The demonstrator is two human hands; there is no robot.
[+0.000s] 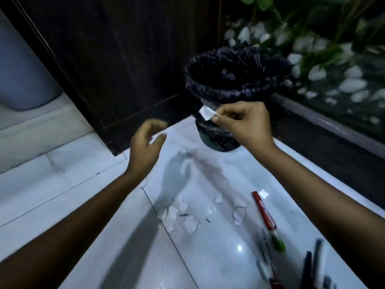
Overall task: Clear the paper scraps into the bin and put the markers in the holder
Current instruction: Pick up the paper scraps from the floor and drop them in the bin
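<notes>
The right hand [243, 119] pinches a small paper scrap [206, 114] between thumb and forefinger, just in front of the bin [235, 80] and below its rim; the left hand [145, 147] is loosely curled around what may be another scrap, too blurred to be sure. By my reckoning the job is barely begun: a cluster of scraps [187, 213] lies on the floor well below both hands, and no holder shows. The red marker [264, 210] lies flat below the right wrist, its long axis running away from the person, which end is the cap I cannot tell.

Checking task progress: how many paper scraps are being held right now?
2: one pinched in the right hand beside the bin, one blurred scrap at the left hand fingertips.
</notes>
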